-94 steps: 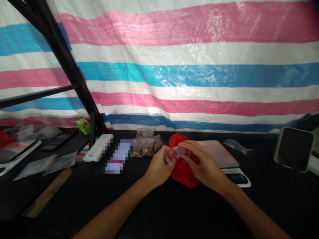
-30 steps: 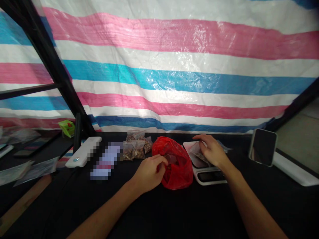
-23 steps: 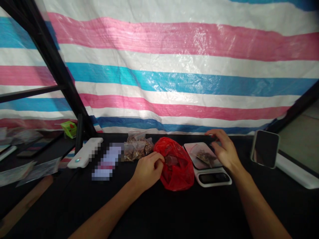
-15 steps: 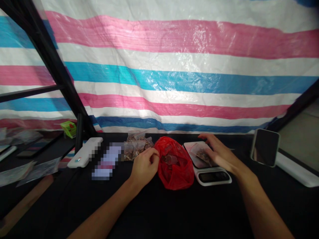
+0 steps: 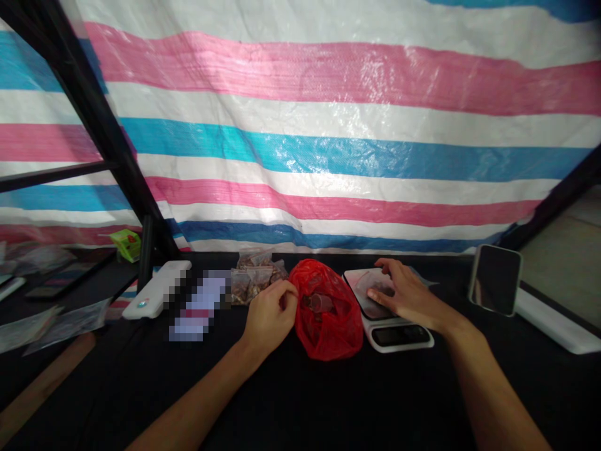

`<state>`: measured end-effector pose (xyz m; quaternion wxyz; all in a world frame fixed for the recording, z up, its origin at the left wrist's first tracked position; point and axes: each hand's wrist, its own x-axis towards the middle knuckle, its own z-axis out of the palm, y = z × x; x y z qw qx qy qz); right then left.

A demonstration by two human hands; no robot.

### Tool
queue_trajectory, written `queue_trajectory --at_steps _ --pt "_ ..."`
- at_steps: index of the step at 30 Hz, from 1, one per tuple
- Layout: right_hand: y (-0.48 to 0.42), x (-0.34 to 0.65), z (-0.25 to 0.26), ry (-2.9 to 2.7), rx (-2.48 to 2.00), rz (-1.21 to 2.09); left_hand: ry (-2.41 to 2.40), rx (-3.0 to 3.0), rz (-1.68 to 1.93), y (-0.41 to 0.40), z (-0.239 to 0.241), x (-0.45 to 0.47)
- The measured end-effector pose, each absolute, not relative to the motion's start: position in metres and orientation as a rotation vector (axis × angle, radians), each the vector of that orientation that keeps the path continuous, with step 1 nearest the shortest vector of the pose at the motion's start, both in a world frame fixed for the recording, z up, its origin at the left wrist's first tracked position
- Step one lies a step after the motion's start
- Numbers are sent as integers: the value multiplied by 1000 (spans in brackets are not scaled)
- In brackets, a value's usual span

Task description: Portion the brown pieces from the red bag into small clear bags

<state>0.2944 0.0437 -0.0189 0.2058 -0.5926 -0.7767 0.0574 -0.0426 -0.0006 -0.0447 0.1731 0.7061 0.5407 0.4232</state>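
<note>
Behind the black table hangs a tarp striped pink, white and blue, with a black frame post at the left. In the head view, your left hand rests with its fingers curled, pinching the left rim of the red plastic bag, which sits in the middle of the table. A small clear cup lies inside it. Your right hand lies palm down with the fingers spread on the platform of the white scale, just right of the bag. Less than a second ago this hand stood at the platform's far right edge and a small pouch of brown pieces showed there. The hand now covers that spot, so you cannot confirm the pouch's position. Three seconds ago both hands held two cups together above the bag. A pile of filled pouches lies far left of the bag, apart from both hands.
</note>
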Motion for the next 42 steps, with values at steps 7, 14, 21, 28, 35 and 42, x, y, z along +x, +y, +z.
queue_trajectory --at_steps 7,14,21,28,35,42 --pt "44 293 -26 -2190 -1613 197 1524 2016 1204 -1 -44 -43" --pt "50 282 -24 -2102 -1474 377 1536 2013 1196 -2 -44 -42" --pt "31 235 -6 -2097 -1092 554 1525 2005 1192 -3 -44 -40" --pt "25 213 -19 -2216 -1072 395 1522 1996 1157 -3 -47 -37" --pt "26 212 -23 -2195 -1112 351 1551 1969 1182 0 -47 -41" --pt "36 239 -14 -2038 -1226 500 1550 1963 1183 1 -47 -43"
